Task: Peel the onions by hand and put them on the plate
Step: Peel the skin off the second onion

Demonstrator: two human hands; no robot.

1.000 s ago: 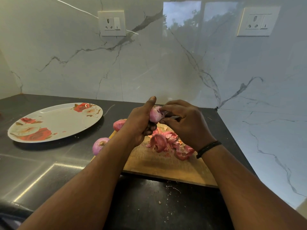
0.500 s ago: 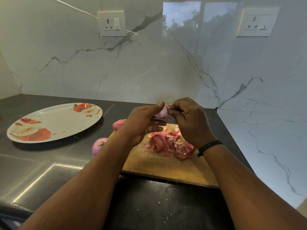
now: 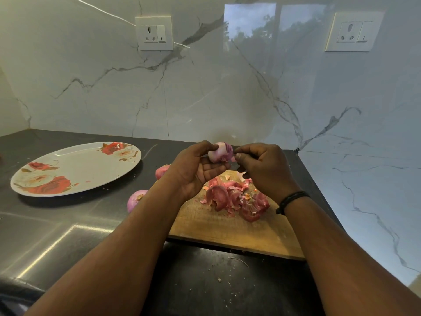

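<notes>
My left hand point(image 3: 193, 169) holds a small pale pink onion point(image 3: 220, 152) between thumb and fingers, above the far end of the wooden cutting board point(image 3: 237, 231). My right hand point(image 3: 264, 167) pinches a strip of skin at the onion's right side. A heap of reddish onion skins point(image 3: 237, 197) lies on the board under my hands. Two more onions lie on the dark counter left of the board: one point(image 3: 135, 199) by my left forearm, one point(image 3: 161, 171) farther back, partly hidden by my wrist. The white flowered plate point(image 3: 75, 169) sits at the left with no onion on it.
The dark counter point(image 3: 57, 224) ends at a marble wall behind and to the right. Two wall sockets point(image 3: 155, 34) point(image 3: 354, 31) sit high on the wall. Small skin scraps point(image 3: 238, 260) lie on the counter in front of the board.
My left hand has turned palm-up and opened somewhat, so more of the onion shows. My right hand has shifted to the onion's right side, pulling at its skin.
</notes>
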